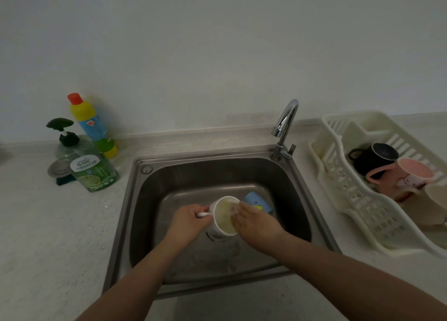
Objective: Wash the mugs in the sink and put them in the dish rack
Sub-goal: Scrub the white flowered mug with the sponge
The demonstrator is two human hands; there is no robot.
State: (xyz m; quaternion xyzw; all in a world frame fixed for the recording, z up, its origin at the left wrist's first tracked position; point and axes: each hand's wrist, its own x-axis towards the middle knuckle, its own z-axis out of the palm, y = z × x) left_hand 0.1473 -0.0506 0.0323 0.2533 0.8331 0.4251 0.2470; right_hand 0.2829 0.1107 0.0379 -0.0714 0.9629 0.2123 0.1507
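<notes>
The left hand (191, 220) holds the round white mug (223, 215) by its handle, over the steel sink (154, 199). The right hand (254, 220) has its fingers pushed inside the mug, rubbing it. I cannot tell if they hold a cloth.

The mug looks wet and soapy, so it could slip and bang on the sink and chip.

A blue mug (257, 201) lies in the sink too, on the far right side. The white plastic dish rack (362, 214) on the bench at the right holds a black mug (373, 157), a pink mug (404, 175) and a cream one (436, 199).
</notes>
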